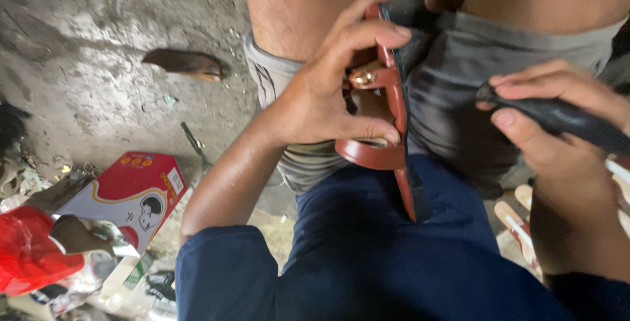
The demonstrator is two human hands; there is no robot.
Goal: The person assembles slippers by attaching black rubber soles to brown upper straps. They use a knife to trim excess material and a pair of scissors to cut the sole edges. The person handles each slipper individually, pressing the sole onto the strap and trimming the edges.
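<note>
sandal [384, 154] is pressed on edge against the lap, seemingly steadied there | left hand [328, 95] is clenched round its strap, above the sole | right hand [558, 131], right of the sandal, is closed on a black strip [564, 116] | red box [134, 193] lies on the floor, left of the sandal

**Packaging on the floor to your left**

You had a red cardboard box [134, 193] lying on the concrete floor [85, 65] at your lower left, rectangular, with a white curved band, a small dark pictured head and a white label on its end. Just left of it lay a crumpled red plastic bag [29, 255]. Below the box sat a white and green carton [128, 278], partly hidden among the litter.
</note>
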